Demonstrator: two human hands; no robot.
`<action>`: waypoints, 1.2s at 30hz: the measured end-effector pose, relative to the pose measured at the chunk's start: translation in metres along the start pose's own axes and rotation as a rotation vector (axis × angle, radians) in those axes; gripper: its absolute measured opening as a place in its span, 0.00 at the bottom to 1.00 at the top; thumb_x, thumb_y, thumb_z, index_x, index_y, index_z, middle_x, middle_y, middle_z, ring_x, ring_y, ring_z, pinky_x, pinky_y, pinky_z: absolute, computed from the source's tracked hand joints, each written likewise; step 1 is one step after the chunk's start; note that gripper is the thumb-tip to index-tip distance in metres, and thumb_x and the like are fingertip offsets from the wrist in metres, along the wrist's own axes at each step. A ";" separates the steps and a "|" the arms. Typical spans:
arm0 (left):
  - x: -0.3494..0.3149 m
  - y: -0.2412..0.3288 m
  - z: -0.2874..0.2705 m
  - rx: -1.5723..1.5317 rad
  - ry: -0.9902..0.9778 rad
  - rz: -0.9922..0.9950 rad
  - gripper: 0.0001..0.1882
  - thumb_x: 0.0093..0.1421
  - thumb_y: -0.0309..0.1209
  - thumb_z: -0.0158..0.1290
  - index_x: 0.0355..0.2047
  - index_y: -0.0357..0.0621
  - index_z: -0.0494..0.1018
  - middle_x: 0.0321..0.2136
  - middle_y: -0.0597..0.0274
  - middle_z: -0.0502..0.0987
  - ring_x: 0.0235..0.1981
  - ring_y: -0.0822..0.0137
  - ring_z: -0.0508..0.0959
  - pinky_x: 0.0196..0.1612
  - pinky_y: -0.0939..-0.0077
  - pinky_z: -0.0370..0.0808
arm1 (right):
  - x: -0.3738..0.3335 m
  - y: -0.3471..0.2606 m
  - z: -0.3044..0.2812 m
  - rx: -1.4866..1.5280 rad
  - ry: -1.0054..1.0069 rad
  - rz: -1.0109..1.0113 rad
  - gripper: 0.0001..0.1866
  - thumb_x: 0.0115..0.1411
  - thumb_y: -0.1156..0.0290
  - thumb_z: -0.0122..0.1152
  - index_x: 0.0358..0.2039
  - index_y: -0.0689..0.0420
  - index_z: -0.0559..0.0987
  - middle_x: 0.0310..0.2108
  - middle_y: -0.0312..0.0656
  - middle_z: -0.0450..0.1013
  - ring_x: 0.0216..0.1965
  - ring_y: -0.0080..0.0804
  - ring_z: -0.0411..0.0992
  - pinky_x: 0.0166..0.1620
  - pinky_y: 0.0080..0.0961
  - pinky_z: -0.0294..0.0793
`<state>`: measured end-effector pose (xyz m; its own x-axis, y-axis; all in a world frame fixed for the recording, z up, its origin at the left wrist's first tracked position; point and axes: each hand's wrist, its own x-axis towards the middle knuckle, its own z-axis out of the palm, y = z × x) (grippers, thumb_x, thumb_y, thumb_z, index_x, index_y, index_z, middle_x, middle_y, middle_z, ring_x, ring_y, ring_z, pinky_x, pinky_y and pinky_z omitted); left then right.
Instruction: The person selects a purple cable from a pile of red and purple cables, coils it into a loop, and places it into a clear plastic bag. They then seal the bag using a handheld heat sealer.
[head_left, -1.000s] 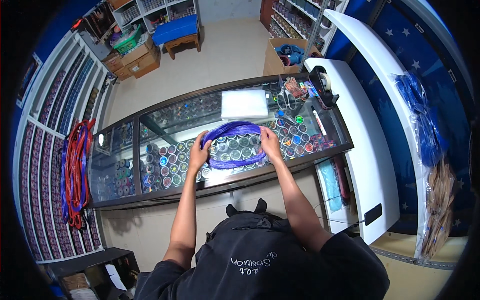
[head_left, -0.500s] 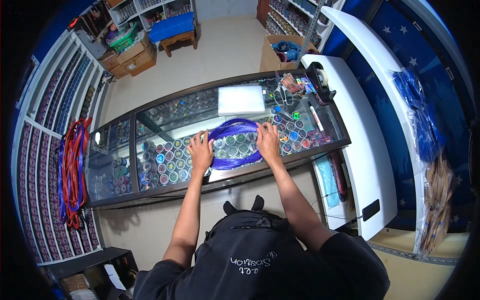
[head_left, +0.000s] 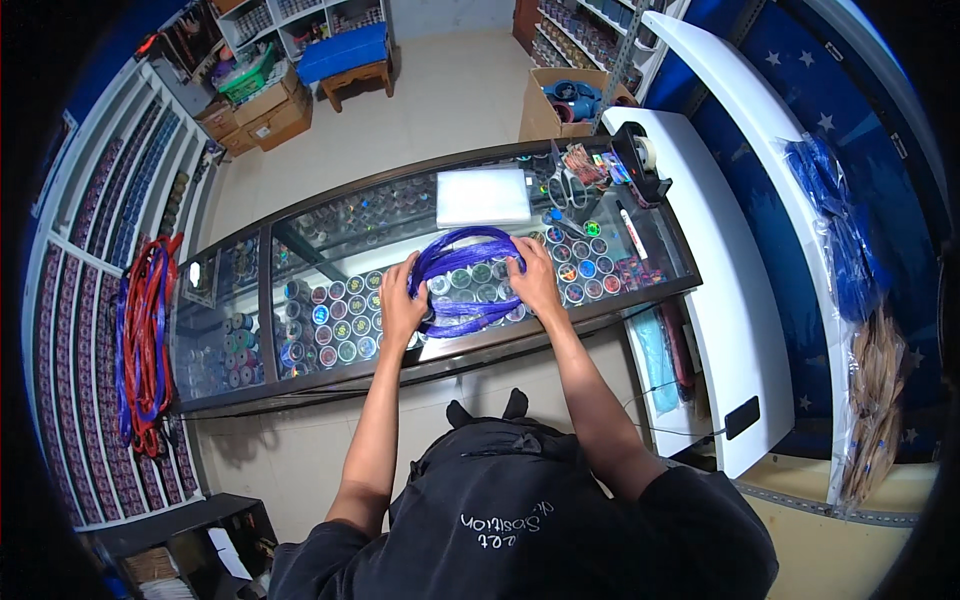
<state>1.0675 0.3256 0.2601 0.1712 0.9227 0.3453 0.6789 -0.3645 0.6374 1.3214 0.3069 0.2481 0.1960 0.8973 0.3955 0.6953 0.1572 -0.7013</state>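
A coil of shiny purple line (head_left: 470, 325) forms a loose oval ring over the glass counter top (head_left: 400, 240). My left hand (head_left: 402, 302) is closed around the ring's left side, thumb on the inner edge. On the opposite side my right hand (head_left: 534, 275) grips the coil the same way. Through the ring's middle and the glass, rows of round spools (head_left: 342, 330) show inside the case. Behind the coil lies a stack of clear plastic bags (head_left: 484, 198). Whether the coil touches the glass or is slightly raised, I cannot tell.
Scissors (head_left: 567, 188), a marker (head_left: 633, 235) and a black tape dispenser (head_left: 640, 165) sit at the counter's right end. Red and purple coils (head_left: 150, 345) hang on the left rack. A phone (head_left: 742, 419) rests on the white shelf at right.
My hands have closed more firmly on the coil's sides and moved slightly. The ring's far edge has shifted a little away from me, and its strands look more bunched.
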 end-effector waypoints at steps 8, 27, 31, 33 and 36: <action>0.005 0.018 -0.014 0.019 -0.053 -0.129 0.35 0.45 0.21 0.50 0.57 0.49 0.65 0.37 0.49 0.75 0.41 0.51 0.73 0.50 0.58 0.66 | -0.002 -0.001 0.000 -0.028 -0.043 -0.042 0.24 0.52 0.77 0.58 0.52 0.60 0.72 0.47 0.47 0.69 0.50 0.45 0.66 0.52 0.38 0.65; -0.003 0.015 0.002 0.167 0.024 -0.012 0.31 0.59 0.23 0.46 0.63 0.58 0.59 0.31 0.59 0.72 0.35 0.62 0.70 0.45 0.64 0.58 | 0.024 -0.002 0.011 -0.126 -0.060 -0.022 0.15 0.52 0.79 0.58 0.42 0.60 0.79 0.34 0.50 0.72 0.37 0.49 0.72 0.42 0.39 0.72; -0.006 0.009 -0.002 0.246 -0.028 -0.012 0.31 0.58 0.24 0.47 0.63 0.62 0.60 0.27 0.60 0.71 0.33 0.63 0.70 0.43 0.64 0.58 | 0.022 0.001 0.012 -0.135 0.027 0.014 0.14 0.53 0.79 0.57 0.41 0.61 0.79 0.32 0.52 0.72 0.33 0.50 0.73 0.38 0.41 0.73; -0.005 0.008 -0.003 0.289 -0.045 -0.025 0.31 0.58 0.24 0.48 0.62 0.62 0.62 0.27 0.59 0.71 0.34 0.62 0.70 0.43 0.64 0.58 | 0.021 0.003 0.012 -0.127 0.106 0.023 0.13 0.53 0.79 0.56 0.41 0.61 0.80 0.32 0.52 0.71 0.32 0.51 0.73 0.37 0.42 0.73; -0.004 0.001 -0.006 0.333 -0.055 -0.037 0.31 0.57 0.24 0.48 0.61 0.62 0.63 0.28 0.59 0.73 0.35 0.61 0.71 0.43 0.63 0.59 | 0.019 0.004 0.011 -0.129 0.215 0.054 0.13 0.53 0.79 0.56 0.40 0.61 0.80 0.31 0.53 0.71 0.32 0.51 0.73 0.36 0.42 0.73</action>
<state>1.0629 0.3205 0.2631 0.1739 0.9434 0.2826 0.8796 -0.2778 0.3862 1.3202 0.3289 0.2468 0.3679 0.7924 0.4866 0.7601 0.0452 -0.6483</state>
